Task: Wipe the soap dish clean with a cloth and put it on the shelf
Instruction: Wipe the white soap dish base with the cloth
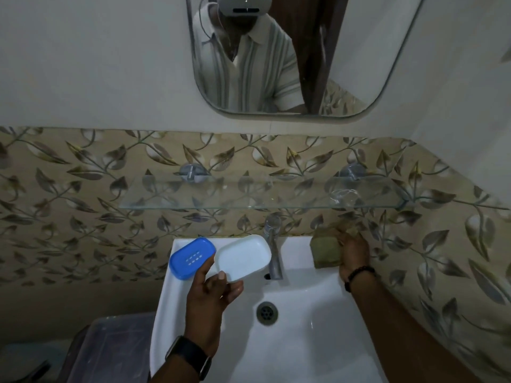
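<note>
In the head view the left hand [213,297] pinches the near edge of the white soap dish [243,257], thumb on its rim. It holds the dish over the back left of the sink [304,341], long axis slanting up toward the tap [273,250]; the blue insert [192,258] lies just left of it, and I cannot tell if the fingers carry that too. The right hand [355,257] grips the cloth [326,251] at the sink's back right corner, so the tap stands between cloth and dish. The wipe likely calls for that hand to cross left, and the glass shelf [262,194] sits above both.
</note>
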Demonstrator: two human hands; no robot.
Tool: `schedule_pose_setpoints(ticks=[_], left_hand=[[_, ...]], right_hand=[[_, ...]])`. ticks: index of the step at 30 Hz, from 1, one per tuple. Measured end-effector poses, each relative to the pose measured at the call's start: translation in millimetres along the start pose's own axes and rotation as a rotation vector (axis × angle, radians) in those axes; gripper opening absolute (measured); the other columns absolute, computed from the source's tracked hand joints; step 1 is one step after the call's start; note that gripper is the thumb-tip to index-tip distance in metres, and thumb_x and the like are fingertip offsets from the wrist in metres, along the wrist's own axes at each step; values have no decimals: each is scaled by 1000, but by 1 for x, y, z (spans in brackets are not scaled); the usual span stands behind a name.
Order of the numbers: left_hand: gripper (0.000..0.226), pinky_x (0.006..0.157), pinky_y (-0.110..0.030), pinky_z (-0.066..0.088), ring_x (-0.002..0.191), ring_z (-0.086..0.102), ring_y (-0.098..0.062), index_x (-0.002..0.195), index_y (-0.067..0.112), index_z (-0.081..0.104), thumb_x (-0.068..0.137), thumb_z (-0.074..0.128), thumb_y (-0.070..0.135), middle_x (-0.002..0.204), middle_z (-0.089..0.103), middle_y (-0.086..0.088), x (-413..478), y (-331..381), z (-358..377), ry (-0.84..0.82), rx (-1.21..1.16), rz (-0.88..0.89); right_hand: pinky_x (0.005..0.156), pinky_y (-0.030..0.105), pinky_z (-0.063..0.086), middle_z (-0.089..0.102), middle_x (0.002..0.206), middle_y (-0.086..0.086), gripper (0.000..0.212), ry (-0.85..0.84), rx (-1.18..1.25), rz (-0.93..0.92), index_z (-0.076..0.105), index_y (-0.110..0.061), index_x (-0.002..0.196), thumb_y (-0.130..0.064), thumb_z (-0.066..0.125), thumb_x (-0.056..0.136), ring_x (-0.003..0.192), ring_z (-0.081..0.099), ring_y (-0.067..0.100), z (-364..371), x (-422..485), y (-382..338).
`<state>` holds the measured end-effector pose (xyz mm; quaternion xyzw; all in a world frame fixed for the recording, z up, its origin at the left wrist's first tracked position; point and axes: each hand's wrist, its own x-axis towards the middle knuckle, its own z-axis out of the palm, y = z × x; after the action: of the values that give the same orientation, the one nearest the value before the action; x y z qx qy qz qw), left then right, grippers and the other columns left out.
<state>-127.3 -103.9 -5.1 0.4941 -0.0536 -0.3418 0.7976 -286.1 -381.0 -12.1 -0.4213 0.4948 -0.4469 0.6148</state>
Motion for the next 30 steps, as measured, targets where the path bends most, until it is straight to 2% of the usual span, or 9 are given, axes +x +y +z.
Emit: schedule_pose_setpoints(ticks=[4,6,9,11,17,21,24,27,30], left_hand=[[43,81,-39,62,87,71,-34,138,22,53,98,53,6,101,75,-16,-6,4,7,7,47,29],[41,81,-41,62,83,71,-31,136,21,55,98,52,5,105,73,-18,-9,6,13,-6,76,44],[42,81,-44,61,81,69,-29,136,19,56,97,52,4,113,69,-21,-11,8,21,-30,122,71],[43,81,-44,62,82,70,-28,137,20,55,97,53,5,114,70,-20,-12,9,24,-46,140,82],[41,78,-37,62,85,71,-29,136,23,56,97,53,7,115,67,-27,-13,8,33,-57,150,91],[42,78,-38,62,86,71,-35,134,24,57,96,55,8,114,65,-30,-15,7,36,-62,138,96],[42,77,-37,62,88,71,-37,132,26,59,93,57,11,105,63,-30,-17,6,36,-60,129,100],[41,77,-38,62,89,71,-38,132,26,60,95,56,9,102,61,-28,-18,5,34,-56,136,95],[42,79,-40,62,87,71,-37,134,24,58,97,54,6,103,59,-30,-20,6,30,-52,140,96]], right_hand=[[49,23,54,70,98,11,27,-63,-79,13,63,-6,120,-4,53,95,64,69,16,-9,32,7],[50,25,55,69,102,13,26,-84,-176,9,61,-6,123,-9,54,98,69,70,17,-14,46,18],[96,45,51,54,136,23,59,-104,-448,-88,51,-2,137,-35,68,91,115,57,37,-20,64,32],[108,45,38,51,139,26,53,-107,-736,-211,48,2,137,-22,66,93,126,49,42,-23,66,37],[100,53,37,60,119,33,52,163,-1186,-543,59,6,124,-28,50,85,109,55,50,-33,67,46],[92,48,44,62,120,25,51,-12,-1342,-815,61,-1,124,-33,41,90,106,57,43,-45,55,53],[100,49,45,62,126,25,65,-206,-1421,-740,59,0,130,-48,25,102,115,60,43,-54,49,70],[108,47,31,58,134,27,83,-304,-1483,-639,57,3,132,-61,13,100,123,56,43,-55,49,78],[119,42,18,39,153,20,100,-349,-1451,-583,39,-4,147,-75,1,87,142,35,36,-52,44,66]])
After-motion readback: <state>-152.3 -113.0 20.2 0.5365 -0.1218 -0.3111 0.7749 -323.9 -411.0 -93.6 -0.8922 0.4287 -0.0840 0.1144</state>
